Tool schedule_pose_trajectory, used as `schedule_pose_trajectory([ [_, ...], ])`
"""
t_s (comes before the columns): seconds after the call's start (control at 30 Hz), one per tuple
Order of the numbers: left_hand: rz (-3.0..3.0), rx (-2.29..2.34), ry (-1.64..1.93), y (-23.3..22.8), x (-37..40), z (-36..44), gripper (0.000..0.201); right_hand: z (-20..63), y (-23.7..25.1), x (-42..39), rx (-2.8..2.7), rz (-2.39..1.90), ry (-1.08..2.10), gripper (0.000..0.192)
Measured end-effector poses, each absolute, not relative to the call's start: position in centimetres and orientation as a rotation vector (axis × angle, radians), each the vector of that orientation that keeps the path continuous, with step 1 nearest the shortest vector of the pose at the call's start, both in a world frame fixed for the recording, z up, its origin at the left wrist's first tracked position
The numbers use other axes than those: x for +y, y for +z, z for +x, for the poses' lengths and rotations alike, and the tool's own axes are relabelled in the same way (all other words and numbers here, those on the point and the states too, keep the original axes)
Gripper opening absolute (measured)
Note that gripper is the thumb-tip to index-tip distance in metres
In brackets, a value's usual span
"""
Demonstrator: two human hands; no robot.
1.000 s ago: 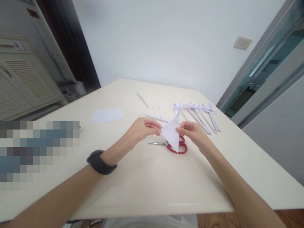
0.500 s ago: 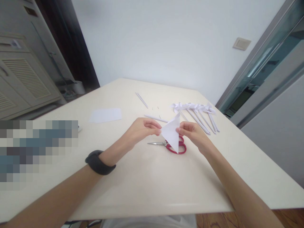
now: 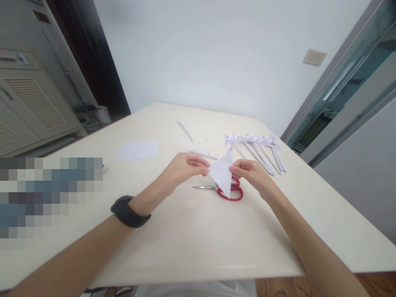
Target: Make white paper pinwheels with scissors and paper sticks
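Note:
Between my two hands is a folded white paper triangle [image 3: 222, 172], held up above the table. My left hand [image 3: 188, 166] pinches its left corner between thumb and fingers. At its right edge, my right hand [image 3: 249, 171] grips the paper the same way. Below the triangle lie red-handled scissors [image 3: 237, 197], blades pointing left and partly hidden by the paper. Behind my hands, a rolled white paper tube [image 3: 202, 154] rests on the table.
Several paper tubes with crumpled, flower-like paper tops [image 3: 252, 140] lie at the back right. White paper sheets [image 3: 138, 151] rest on the left, and two thin paper sticks [image 3: 185, 131] lie farther back with small scraps nearby. A wall [image 3: 198, 53] borders the table [image 3: 192, 247].
The paper triangle has tilted slightly, its lower tip shifting a little left. Both hands keep their hold and have barely moved.

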State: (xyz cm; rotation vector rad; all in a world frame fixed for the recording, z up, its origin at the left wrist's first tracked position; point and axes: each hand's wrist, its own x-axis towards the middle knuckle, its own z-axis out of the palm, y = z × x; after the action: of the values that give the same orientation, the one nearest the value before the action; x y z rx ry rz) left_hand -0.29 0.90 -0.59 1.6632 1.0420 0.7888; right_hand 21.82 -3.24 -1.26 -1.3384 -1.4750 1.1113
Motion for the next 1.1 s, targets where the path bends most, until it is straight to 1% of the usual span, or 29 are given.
schedule_pose_trajectory([
  [0.3, 1.666, 1.054, 0.816, -0.48, 0.98, -0.49, 0.018, 21.82, -1.18, -3.24, -1.474, -1.331, 1.101, 0.025],
  [0.53, 1.661, 1.062, 0.811, -0.53, 1.02, -0.53, 0.018, 21.86, -1.42, -3.15, -1.488, -1.328, 1.026, 0.023],
  [0.73, 1.666, 1.047, 0.821, -0.57, 1.12, -0.62, 0.019, 21.73, -1.07, -3.29, -1.495, -1.323, 1.099, 0.023],
  [1.1, 1.668, 1.056, 0.817, -0.5, 1.03, -0.58, 0.019, 21.53, -0.92, -3.38, -1.461, -1.336, 1.092, 0.02],
])
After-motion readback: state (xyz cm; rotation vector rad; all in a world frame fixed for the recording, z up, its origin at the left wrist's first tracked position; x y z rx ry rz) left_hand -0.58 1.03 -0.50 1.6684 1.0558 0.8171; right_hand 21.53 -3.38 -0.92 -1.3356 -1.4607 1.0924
